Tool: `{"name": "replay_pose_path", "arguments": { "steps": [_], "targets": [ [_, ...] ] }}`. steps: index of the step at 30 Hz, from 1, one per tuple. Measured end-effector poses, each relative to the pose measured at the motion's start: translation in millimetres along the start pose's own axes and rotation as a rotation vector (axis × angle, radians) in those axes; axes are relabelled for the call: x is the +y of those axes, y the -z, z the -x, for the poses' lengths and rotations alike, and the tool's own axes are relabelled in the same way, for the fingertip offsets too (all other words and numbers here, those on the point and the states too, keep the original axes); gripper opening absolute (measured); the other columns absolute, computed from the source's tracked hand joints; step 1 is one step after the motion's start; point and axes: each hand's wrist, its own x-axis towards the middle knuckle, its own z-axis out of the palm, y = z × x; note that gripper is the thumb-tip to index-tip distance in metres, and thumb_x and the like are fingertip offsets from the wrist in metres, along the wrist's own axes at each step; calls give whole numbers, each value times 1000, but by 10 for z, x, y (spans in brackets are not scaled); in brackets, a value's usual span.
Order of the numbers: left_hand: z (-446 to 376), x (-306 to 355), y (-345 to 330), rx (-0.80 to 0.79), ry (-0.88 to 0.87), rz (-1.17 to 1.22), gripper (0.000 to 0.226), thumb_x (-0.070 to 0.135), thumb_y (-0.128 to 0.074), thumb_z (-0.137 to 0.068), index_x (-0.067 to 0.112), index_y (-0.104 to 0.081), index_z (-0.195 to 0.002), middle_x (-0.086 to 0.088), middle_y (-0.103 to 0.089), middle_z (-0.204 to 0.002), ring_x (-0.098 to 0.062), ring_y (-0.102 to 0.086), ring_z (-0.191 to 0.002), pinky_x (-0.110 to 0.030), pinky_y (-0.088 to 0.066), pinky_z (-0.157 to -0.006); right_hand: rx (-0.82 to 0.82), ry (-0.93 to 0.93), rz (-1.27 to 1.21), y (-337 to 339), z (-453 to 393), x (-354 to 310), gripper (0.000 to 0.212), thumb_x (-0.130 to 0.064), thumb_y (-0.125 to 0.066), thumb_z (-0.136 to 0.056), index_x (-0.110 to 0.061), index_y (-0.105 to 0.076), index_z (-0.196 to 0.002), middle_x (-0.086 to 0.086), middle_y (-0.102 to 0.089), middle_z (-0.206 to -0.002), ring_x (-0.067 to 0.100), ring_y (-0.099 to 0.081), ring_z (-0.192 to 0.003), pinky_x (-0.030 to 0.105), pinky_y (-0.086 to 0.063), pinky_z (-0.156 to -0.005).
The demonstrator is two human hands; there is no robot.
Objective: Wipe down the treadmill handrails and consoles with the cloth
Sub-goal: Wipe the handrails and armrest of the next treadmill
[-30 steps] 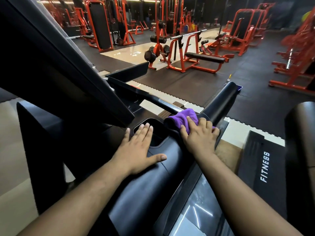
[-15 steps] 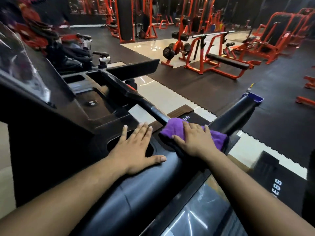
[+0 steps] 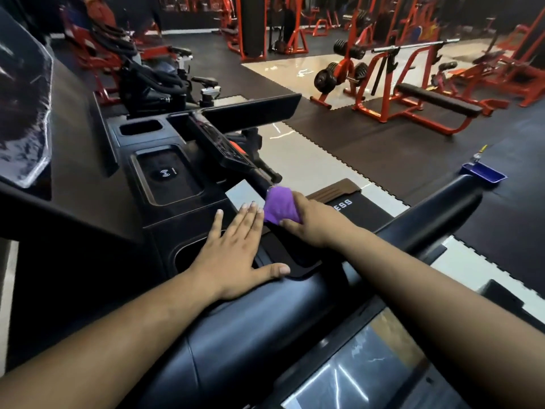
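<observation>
A purple cloth (image 3: pixel 278 207) is bunched around the thin black crossbar (image 3: pixel 259 175) of the treadmill, and my right hand (image 3: pixel 312 222) grips it there. My left hand (image 3: pixel 233 255) lies flat, fingers spread, on the black console (image 3: pixel 165 184) over a cup recess, just left of the cloth. The thick padded handrail (image 3: pixel 436 211) runs off to the right beyond my right forearm. A wireless-charging tray sits in the console ahead of my left hand.
The tilted screen (image 3: pixel 23 113) rises at far left. A second treadmill's display (image 3: pixel 250 113) stands beyond. A blue tray (image 3: pixel 483 174) sits at the handrail's far end. Red weight benches (image 3: pixel 413 104) fill the dark rubber floor behind.
My right hand slid the cloth left, off the thick handrail and onto the thin crossbar, bunching it up. My left hand stayed flat on the console. My view turned left.
</observation>
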Motion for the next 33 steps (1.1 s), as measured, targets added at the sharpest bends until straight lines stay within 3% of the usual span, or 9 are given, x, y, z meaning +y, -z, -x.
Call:
{"name": "replay_pose_path", "arguments": {
  "steps": [3, 5, 8, 13, 17, 20, 26, 30, 33],
  "targets": [
    [3, 40, -27, 14, 4, 12, 131, 100, 7, -63, 13, 25, -159, -3, 32, -166, -14, 34, -151, -55, 18, -123, 123, -71, 105, -74, 52, -62, 62, -59, -54, -95, -16, -39, -136, 16, -65, -123, 38, -64, -111, 44, -49, -83],
    [-1, 48, -21, 10, -8, 19, 131, 100, 5, -64, 12, 24, -159, -4, 31, -166, -15, 32, -152, -56, 17, -123, 193, -77, 88, -58, -144, -299, 60, -58, -55, -94, -17, -39, -136, 14, -63, -124, 38, -64, -111, 43, -46, -80],
    [2, 60, -7, 23, -4, 20, 130, 99, 5, -64, 11, 24, -159, -4, 31, -166, -16, 31, -152, -56, 17, -123, 164, -51, 31, 11, -451, -505, 64, -55, -56, -95, -18, -36, -144, 12, -61, -127, 37, -63, -113, 40, -41, -78],
    [-4, 47, -19, 39, -13, 42, 130, 99, 8, -65, 11, 23, -159, -4, 30, -167, -15, 32, -152, -56, 17, -123, 85, -105, -52, -26, -128, -115, 64, -63, -51, -96, -18, -39, -139, 18, -65, -124, 38, -63, -109, 38, -41, -76],
    [-25, 60, -48, 43, -18, 61, 132, 101, 6, -64, 12, 24, -159, -3, 31, -167, -14, 34, -151, -57, 17, -123, 213, -66, 187, -161, -22, -201, 79, -56, -52, -97, -23, -15, -159, 16, -50, -137, 40, -60, -113, 46, -48, -79],
    [-14, 67, -30, 36, -19, 53, 131, 101, 6, -64, 12, 23, -159, -3, 29, -167, -15, 31, -152, -57, 16, -123, 231, 1, 199, -134, -280, -402, 85, -52, -54, -97, -27, -5, -162, 17, -44, -142, 40, -59, -112, 48, -51, -82],
    [30, 65, 17, 37, -4, 55, 130, 99, 10, -63, 11, 24, -158, -3, 30, -167, -15, 31, -152, -56, 15, -124, 68, -67, -129, 6, -140, -92, 76, -64, -56, -94, -27, -29, -155, 17, -64, -132, 37, -62, -118, 41, -51, -95],
    [-7, 79, -23, 28, -9, 67, 131, 99, 9, -62, 12, 24, -158, -3, 30, -167, -15, 30, -153, -57, 13, -124, 187, -100, 189, -165, 14, -161, 79, -55, -57, -94, -24, -18, -157, 16, -56, -132, 39, -62, -112, 45, -50, -82],
    [-13, 84, -2, 21, -11, 53, 136, 101, 16, -56, 12, 22, -159, -3, 29, -168, -15, 28, -153, -58, 13, -124, 274, -20, 238, -179, -183, -384, 84, -51, -59, -94, -23, -13, -159, 18, -52, -130, 41, -62, -106, 44, -47, -73]
  ]
}}
